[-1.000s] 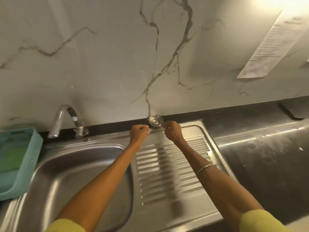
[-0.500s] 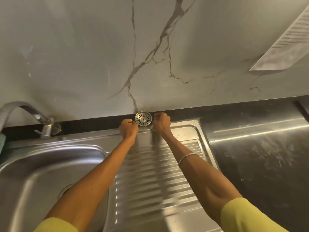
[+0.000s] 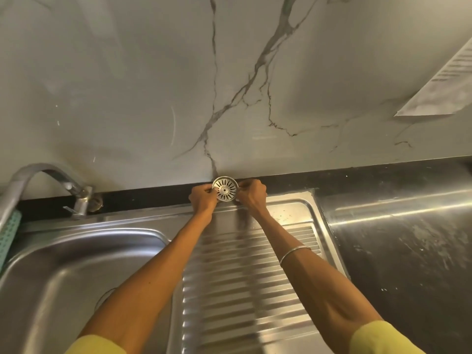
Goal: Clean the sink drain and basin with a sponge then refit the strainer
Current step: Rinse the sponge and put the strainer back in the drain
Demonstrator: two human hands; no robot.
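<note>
At the back edge of the sink unit, both hands are now closing in on the strainer (image 3: pixel 225 188), where half a second earlier they were flanking it with a small gap on each side. The left hand (image 3: pixel 203 200) is pinching its left rim with curled fingers, and the right hand (image 3: pixel 251 195) is pinching its right rim likewise. The strainer is standing on edge against the dark ledge (image 3: pixel 143 198) at the foot of the marble wall (image 3: pixel 127 85), slotted face toward the camera, well apart from the basin (image 3: pixel 63 277). The view is sitting a little closer than before, so the tap (image 3: pixel 46 185) is appearing larger at the left. Both forearms are crossing the ribbed drainboard (image 3: pixel 242 290), and the left one is hiding part of the drain opening (image 3: pixel 102 298) in the basin floor. A steel counter (image 3: pixel 398 251) is lying to the right, a printed sheet (image 3: pixel 444 80) is hanging on the wall above it, and a teal basket (image 3: pixel 9 236) is showing at the left margin. A thin bangle (image 3: pixel 295 254) is circling the right wrist.
</note>
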